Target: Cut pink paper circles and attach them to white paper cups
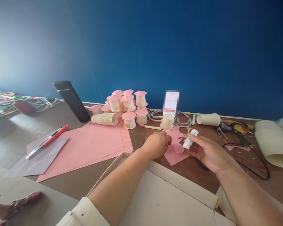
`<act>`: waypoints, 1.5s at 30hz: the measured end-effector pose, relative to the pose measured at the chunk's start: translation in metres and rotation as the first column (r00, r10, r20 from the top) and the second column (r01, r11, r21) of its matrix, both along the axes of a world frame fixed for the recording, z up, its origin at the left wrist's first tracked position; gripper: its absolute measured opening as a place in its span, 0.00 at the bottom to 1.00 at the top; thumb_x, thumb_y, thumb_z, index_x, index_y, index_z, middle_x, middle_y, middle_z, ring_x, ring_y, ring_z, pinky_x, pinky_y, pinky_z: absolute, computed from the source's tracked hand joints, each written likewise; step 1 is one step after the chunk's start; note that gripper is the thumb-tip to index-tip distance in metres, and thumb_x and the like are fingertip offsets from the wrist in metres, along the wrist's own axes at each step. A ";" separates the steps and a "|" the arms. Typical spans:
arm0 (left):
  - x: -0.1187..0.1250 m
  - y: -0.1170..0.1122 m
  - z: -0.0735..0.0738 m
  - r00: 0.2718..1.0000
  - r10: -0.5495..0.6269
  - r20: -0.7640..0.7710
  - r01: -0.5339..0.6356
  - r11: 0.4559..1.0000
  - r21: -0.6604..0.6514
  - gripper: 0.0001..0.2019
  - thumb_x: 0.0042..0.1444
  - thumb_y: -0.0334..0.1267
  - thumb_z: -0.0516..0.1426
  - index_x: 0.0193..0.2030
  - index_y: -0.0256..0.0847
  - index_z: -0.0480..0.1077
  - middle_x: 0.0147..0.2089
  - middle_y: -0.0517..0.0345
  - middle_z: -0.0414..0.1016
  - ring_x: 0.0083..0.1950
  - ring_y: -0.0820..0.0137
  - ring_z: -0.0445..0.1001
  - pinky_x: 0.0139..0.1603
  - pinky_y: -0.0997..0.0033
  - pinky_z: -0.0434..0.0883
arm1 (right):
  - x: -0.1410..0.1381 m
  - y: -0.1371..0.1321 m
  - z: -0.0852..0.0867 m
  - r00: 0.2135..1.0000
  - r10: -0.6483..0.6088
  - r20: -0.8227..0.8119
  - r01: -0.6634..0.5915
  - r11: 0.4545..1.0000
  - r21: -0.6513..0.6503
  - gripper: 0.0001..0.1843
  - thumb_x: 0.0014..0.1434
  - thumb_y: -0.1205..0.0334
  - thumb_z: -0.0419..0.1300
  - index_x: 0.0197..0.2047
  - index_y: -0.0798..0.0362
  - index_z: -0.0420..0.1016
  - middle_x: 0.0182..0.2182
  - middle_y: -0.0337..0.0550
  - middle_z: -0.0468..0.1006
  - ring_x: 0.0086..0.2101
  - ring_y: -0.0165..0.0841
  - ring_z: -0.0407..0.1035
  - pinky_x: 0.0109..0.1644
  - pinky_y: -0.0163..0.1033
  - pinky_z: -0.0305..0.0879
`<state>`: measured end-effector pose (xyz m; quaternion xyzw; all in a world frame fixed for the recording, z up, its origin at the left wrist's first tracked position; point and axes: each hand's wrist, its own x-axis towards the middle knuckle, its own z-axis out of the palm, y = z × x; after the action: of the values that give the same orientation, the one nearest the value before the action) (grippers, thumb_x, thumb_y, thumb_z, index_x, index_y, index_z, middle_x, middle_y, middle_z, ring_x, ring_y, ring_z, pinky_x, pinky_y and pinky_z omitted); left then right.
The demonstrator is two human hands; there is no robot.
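Note:
My right hand (208,153) holds a small white glue stick (190,139) between thumb and fingers, tilted over the table. My left hand (157,145) is closed, its fingers curled down over a cut-up sheet of pink paper (173,157). What those fingertips pinch, if anything, is hidden. Just beyond the left hand, an upside-down paper cup (167,123) stands at the paper's far edge. Beside it lies a red-and-white pen (150,127). Farther left, several upturned cups with pink paper discs (129,116) on top are stacked in a group.
Nested cups (105,119) lie near a black flask (72,102). Pink sheets (91,141) and a red utility knife (48,141) are left. A propped phone (171,102), cables and cups (208,119) line the wall. A pale box lid (165,194) sits in front; someone's foot (23,204) shows lower left.

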<state>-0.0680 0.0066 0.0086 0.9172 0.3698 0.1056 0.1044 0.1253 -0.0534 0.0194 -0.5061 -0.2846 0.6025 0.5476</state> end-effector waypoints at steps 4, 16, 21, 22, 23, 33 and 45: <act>-0.001 -0.001 0.003 0.993 -0.050 -0.109 0.047 0.998 -0.029 0.13 0.56 0.29 0.52 0.43 0.43 0.74 0.45 0.53 0.73 0.44 0.65 0.73 0.42 0.68 0.71 | 0.000 0.000 0.000 0.998 0.055 -0.026 -0.056 0.998 -0.028 0.07 0.51 0.59 0.70 0.34 0.49 0.81 0.30 0.39 0.80 0.30 0.32 0.73 0.39 0.43 0.77; -0.012 -0.011 0.026 0.970 -0.121 -0.212 0.080 0.978 -0.193 0.17 0.50 0.27 0.56 0.45 0.45 0.76 0.49 0.51 0.74 0.43 0.64 0.75 0.42 0.69 0.71 | -0.003 -0.001 -0.001 0.988 0.145 -0.046 -0.148 0.987 -0.068 0.07 0.52 0.58 0.69 0.33 0.51 0.80 0.29 0.40 0.79 0.30 0.32 0.73 0.37 0.41 0.76; -0.010 -0.009 0.023 0.969 -0.177 -0.171 0.149 0.975 -0.164 0.15 0.50 0.27 0.56 0.43 0.42 0.76 0.49 0.48 0.74 0.47 0.63 0.75 0.45 0.69 0.71 | -0.004 0.000 -0.002 0.991 0.126 -0.040 -0.127 0.991 -0.048 0.06 0.52 0.58 0.69 0.32 0.51 0.79 0.29 0.40 0.80 0.30 0.33 0.73 0.37 0.41 0.76; -0.010 -0.009 0.024 0.968 -0.180 -0.173 0.151 0.974 -0.167 0.15 0.49 0.27 0.56 0.43 0.41 0.76 0.48 0.48 0.75 0.46 0.63 0.75 0.45 0.69 0.71 | -0.004 0.000 -0.002 0.992 0.118 -0.045 -0.120 0.992 -0.039 0.06 0.52 0.58 0.69 0.32 0.50 0.80 0.30 0.41 0.80 0.31 0.34 0.74 0.38 0.43 0.76; -0.010 -0.010 0.025 0.968 -0.176 -0.177 0.145 0.974 -0.172 0.14 0.50 0.27 0.56 0.42 0.41 0.76 0.48 0.48 0.75 0.46 0.63 0.75 0.44 0.69 0.71 | -0.004 0.001 -0.003 0.993 0.109 -0.054 -0.111 0.993 -0.030 0.06 0.52 0.59 0.69 0.33 0.50 0.80 0.31 0.42 0.81 0.32 0.35 0.74 0.39 0.45 0.76; -0.002 -0.014 0.024 0.992 -0.044 -0.122 0.015 0.973 -0.229 0.25 0.41 0.57 0.62 0.41 0.40 0.72 0.42 0.51 0.75 0.41 0.60 0.74 0.34 0.67 0.70 | -0.006 0.000 -0.004 0.974 0.034 -0.223 -0.045 0.998 -0.045 0.05 0.55 0.61 0.67 0.37 0.46 0.80 0.31 0.39 0.82 0.33 0.36 0.75 0.46 0.52 0.76; 0.002 -0.002 0.010 0.995 0.025 -0.092 -0.042 0.982 -0.184 0.16 0.59 0.41 0.48 0.39 0.42 0.77 0.41 0.51 0.78 0.40 0.63 0.75 0.34 0.69 0.67 | -0.006 0.000 -0.008 0.996 0.072 0.051 -0.075 0.995 0.064 0.11 0.51 0.54 0.70 0.33 0.52 0.81 0.31 0.40 0.80 0.33 0.32 0.71 0.40 0.38 0.72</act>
<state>-0.0657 0.0045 0.0186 0.9009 0.3976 0.0311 0.1711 0.1189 -0.0532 0.0114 -0.4913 -0.3362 0.6001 0.5343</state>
